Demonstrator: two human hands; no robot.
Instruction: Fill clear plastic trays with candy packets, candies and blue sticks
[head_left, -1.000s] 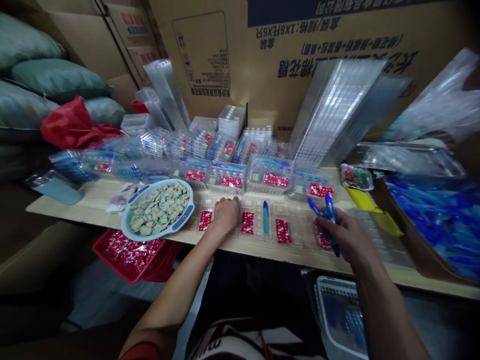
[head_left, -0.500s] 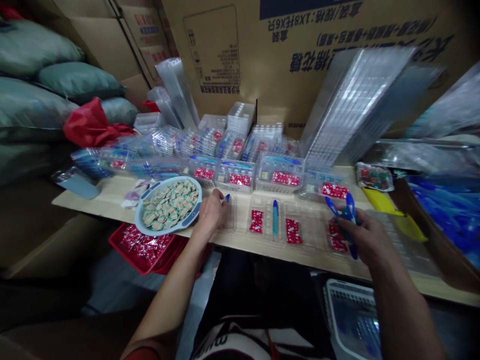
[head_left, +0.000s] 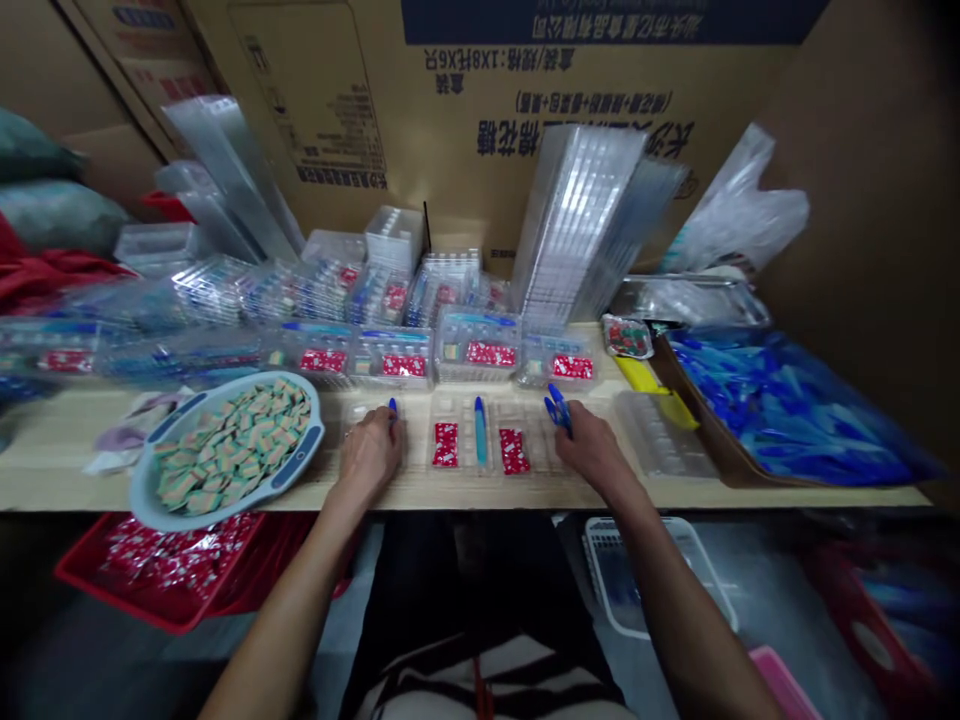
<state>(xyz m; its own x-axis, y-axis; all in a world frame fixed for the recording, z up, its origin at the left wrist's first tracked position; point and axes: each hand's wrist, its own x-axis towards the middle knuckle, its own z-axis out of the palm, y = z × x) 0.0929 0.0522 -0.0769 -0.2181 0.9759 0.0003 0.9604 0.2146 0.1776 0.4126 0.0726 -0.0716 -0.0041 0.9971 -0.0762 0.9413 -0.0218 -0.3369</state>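
Observation:
My left hand rests on a clear plastic blister tray at the table's front edge, with the blue tip of a small piece showing from its fingers. My right hand grips blue plastic pieces above the same tray. Between my hands lie a red packet, a teal-and-blue stick and another red packet. Any tray contents beneath my hands are hidden. Left of my left hand is a blue-rimmed round basin heaped with wrapped sweets.
Filled clear trays stand in a row behind, with tall stacks of clear trays against a cardboard box. A cardboard tray of blue pieces sits right. Below are a red crate and white basket.
The view has swung left. My right hand has moved left over the tray, and my left hand has moved right, now showing a blue piece in its fingers.

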